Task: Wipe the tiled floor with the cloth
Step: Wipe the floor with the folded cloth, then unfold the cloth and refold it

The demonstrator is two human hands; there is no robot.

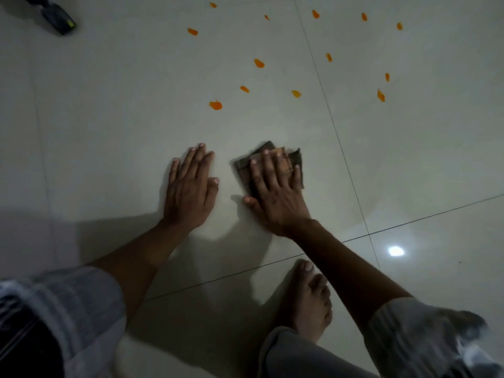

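At the far left top corner we saw a dark object [56,16] lying on the tiled floor [109,110], too dim for us to tell what it was. Lower left, a rolled pale sleeve [79,304] covered the upper part of the left arm. The left hand [189,190] lay flat on the pale tile, palm down, fingers straight and close together, its grip open and holding nothing. Just beside it to the right, apart from it, the right hand [274,192] pressed down on the cloth [246,166], a small folded brown piece lying on the same tile; the fingers were spread straight over the cloth, so that grip was open too, pressing rather than clutching. Beyond both hands, well apart from the cloth, orange spots [216,105] were scattered across the floor and over the dark grout line [331,118] to the right. Below the right forearm a bare foot [311,298] rested on the near tile. At the right a bright light reflection [396,251] showed on the glossy floor.
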